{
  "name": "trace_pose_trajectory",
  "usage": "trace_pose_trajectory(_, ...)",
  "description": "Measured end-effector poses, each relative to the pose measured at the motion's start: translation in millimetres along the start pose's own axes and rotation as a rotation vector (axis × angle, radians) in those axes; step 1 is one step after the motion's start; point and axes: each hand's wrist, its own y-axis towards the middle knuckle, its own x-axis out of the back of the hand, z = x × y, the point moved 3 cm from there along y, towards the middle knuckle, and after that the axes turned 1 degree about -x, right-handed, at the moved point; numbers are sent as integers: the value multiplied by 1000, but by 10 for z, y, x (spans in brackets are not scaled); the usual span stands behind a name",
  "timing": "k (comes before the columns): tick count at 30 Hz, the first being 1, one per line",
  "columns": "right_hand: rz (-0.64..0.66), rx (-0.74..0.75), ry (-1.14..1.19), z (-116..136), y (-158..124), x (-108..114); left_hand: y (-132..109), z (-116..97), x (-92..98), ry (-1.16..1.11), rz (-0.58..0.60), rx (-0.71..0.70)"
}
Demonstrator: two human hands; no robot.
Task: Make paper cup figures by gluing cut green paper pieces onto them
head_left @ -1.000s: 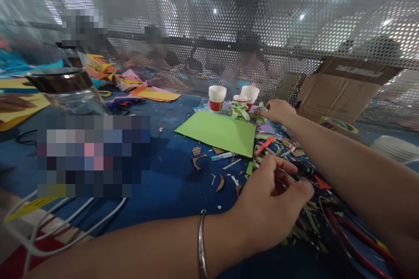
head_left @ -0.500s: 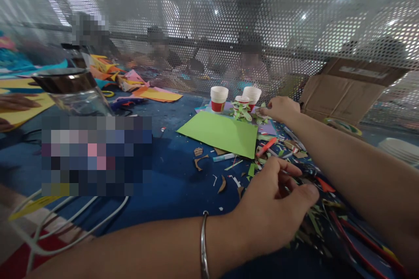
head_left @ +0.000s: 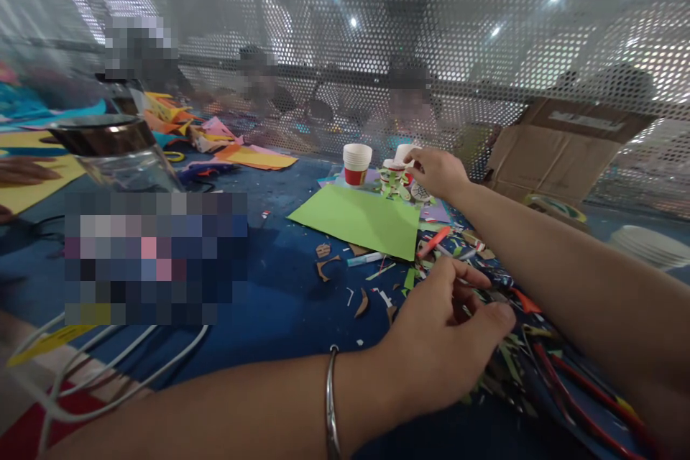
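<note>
My right hand (head_left: 439, 171) reaches to the back of the table, its fingertips at the rim of a white cup stack (head_left: 404, 153); whether they touch it is unclear. Just below is a small cup with green paper cutouts (head_left: 394, 178), beside a round piece with a web-like drawing (head_left: 421, 192). My left hand (head_left: 453, 330) hovers over paper scraps at the lower right, fingers curved and apart, holding nothing. Another stack of red and white cups (head_left: 356, 164) stands behind the green paper sheet (head_left: 362, 219).
A glass jar (head_left: 116, 151) stands at the left, near another person's hand (head_left: 26, 171) on yellow paper. White cables (head_left: 118, 374) lie lower left. A cardboard box (head_left: 555, 151), white plates (head_left: 647, 246) and red-handled tools (head_left: 571, 395) are at the right. A perforated screen rises behind.
My right hand has moved left from beside the round piece to the rim of the rear cup stack. My left hand keeps its open, curved pose.
</note>
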Motion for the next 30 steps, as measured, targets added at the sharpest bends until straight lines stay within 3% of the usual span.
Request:
trace_pose_trajectory(10,25,-23,-15,1,17,7,-13,-50,18,17,10,6)
trace_pose_trajectory(19,194,-299,-72,-399,-123,-131,-21,-33,13,50,25,-9)
trace_pose_trajectory(30,232,-351,22,-601,-85,-306,-24,-57,14,71,37,18)
